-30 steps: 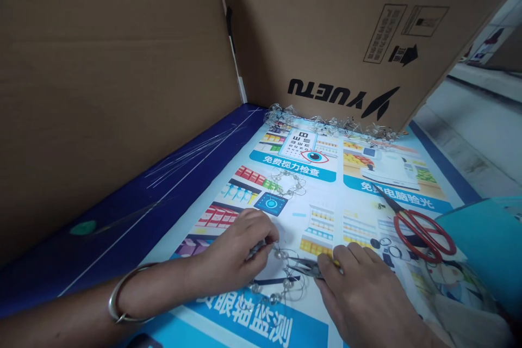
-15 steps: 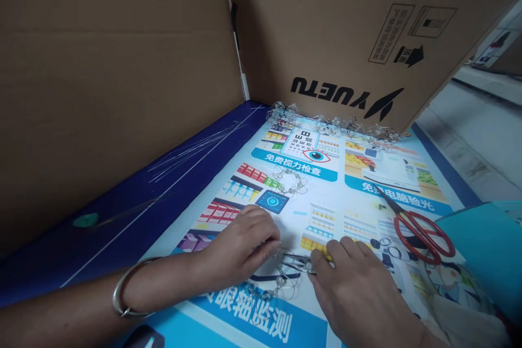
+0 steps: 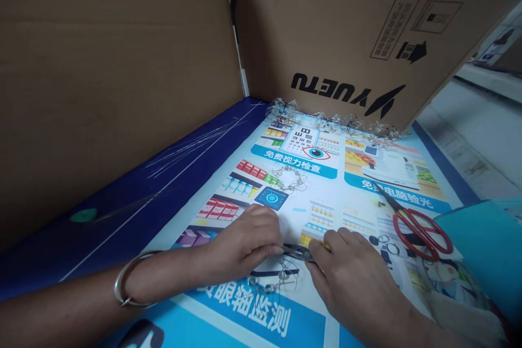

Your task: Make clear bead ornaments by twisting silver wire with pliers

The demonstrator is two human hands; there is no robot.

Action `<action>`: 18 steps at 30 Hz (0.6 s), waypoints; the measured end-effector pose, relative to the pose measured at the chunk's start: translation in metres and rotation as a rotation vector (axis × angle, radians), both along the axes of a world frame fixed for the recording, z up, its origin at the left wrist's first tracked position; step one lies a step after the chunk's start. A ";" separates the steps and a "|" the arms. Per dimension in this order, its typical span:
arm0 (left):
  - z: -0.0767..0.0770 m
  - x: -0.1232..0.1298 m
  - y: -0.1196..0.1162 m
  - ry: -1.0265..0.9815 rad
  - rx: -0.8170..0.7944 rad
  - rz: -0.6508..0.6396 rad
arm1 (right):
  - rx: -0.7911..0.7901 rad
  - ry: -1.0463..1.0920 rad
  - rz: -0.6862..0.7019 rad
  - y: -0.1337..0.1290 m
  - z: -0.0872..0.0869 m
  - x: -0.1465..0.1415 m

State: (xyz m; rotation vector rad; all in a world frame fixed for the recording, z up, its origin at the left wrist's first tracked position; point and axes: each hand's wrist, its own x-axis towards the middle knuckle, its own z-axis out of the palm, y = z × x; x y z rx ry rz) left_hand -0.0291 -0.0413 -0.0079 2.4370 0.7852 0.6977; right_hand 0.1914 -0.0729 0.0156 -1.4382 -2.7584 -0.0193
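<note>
My right hand (image 3: 353,277) is wrapped round a pair of pliers (image 3: 297,252), whose narrow jaws point left. The fingers of my left hand (image 3: 255,242) are pinched together right at the jaw tips. Below them hangs a beaded wire strand (image 3: 269,288) with clear round beads and thin loops, and its upper end runs up into the pinch. Fingers and jaws hide exactly where the wire is gripped. Farther up the printed sheet lies a beaded wire ring (image 3: 290,178), apart from both hands.
Red-handled scissors (image 3: 422,234) lie at the right, beside a turquoise sheet (image 3: 483,250). Several wire pieces (image 3: 334,122) line the foot of the cardboard wall (image 3: 346,27). Loose straight wires (image 3: 196,147) and a small green piece (image 3: 84,215) rest on the blue strip at left.
The plier jaws have come together and moved slightly up and left, up to my left fingertips. They were spread over the wire before. My left hand has barely shifted.
</note>
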 end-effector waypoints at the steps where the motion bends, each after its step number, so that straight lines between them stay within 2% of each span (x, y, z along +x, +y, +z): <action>1: -0.001 0.000 0.000 0.002 0.002 -0.001 | 0.003 0.000 0.002 0.000 -0.001 0.000; 9: 0.001 0.001 0.001 0.032 -0.011 -0.031 | 0.024 -0.004 0.012 -0.002 -0.002 0.002; 15: 0.002 0.000 0.003 0.031 -0.071 -0.072 | 0.034 0.024 0.014 -0.002 0.003 0.009; 18: -0.001 -0.002 0.003 0.028 -0.063 -0.036 | 0.034 0.075 0.035 -0.005 0.007 0.012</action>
